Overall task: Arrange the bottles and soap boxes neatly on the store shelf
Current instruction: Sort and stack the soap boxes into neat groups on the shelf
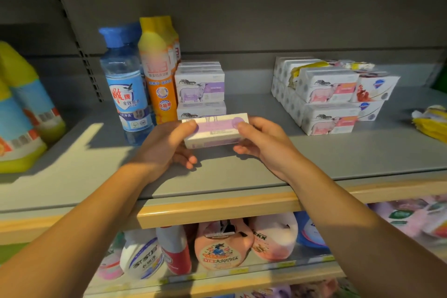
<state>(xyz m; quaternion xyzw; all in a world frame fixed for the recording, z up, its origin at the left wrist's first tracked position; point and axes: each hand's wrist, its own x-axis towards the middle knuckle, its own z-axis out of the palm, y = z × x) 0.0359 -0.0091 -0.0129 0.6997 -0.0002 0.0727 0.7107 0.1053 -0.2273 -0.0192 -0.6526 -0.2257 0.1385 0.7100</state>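
- Above the grey shelf (242, 176), just in front of the purple box stack (199, 87) at twelve o'clock, a purple soap box (216, 129) is held; its print is blurred, perhaps by motion.
- Left hand (167, 145) pinches its nine o'clock end, thumb on top.
- Right hand (263, 141) pinches the three o'clock end.
- Blue bottle (127, 84) and orange bottle (159, 70) stand at ten o'clock.

Grey shelf (242, 176): bottles (125, 80), soap boxes (326, 94).
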